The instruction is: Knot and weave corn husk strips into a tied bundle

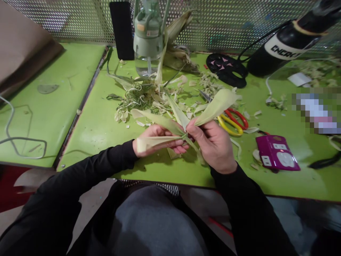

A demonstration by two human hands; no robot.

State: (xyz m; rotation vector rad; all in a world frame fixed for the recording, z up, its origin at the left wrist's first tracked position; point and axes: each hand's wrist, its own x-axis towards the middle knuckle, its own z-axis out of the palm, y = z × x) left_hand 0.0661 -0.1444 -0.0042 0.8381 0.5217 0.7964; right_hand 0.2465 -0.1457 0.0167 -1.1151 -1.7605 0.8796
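Note:
Between my hands is a bunch of pale green corn husk strips (pixel 157 120), joined at a small green knot (pixel 184 136) with several strips fanning outward. My left hand (pixel 154 137) is closed around the strips below and left of the knot, thumb lying along one strip. My right hand (pixel 213 144) pinches at the right of the knot, thumb and forefinger on a broad husk leaf (pixel 217 106) that points up and right. The palm-side fingers of my right hand are partly hidden. Beyond the hands lies a heap of husk shreds (pixel 141 96).
Scissors with red and yellow handles (pixel 230 124) lie right of my hands, near a purple box (pixel 278 153). Behind stand a water bottle (pixel 148 39), a black phone (pixel 122 30) and a black cylinder marked ENERGY (pixel 282 49). A brown paper bag (pixel 23 46) is at far left.

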